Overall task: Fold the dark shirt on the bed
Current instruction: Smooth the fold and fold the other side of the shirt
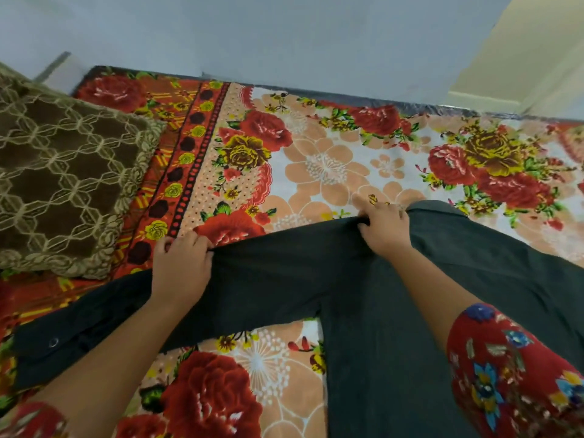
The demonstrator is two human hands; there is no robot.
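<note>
The dark shirt [363, 295] lies spread on the bed's floral sheet [331, 159]. Its left sleeve stretches toward the lower left, ending in a buttoned cuff [53, 343]. My left hand [181, 263] pinches the sleeve's top edge, fingers curled round the fabric. My right hand [384, 226] grips the shirt's upper edge near the shoulder, one finger pointing out over the sheet. The shirt's body runs down under my right forearm to the bottom of the frame.
A brown cushion [60, 181] with a pale lattice pattern lies at the left on the bed. The bed's far edge meets a pale wall [284, 36]. Floral sheet shows beyond my hands and below the sleeve.
</note>
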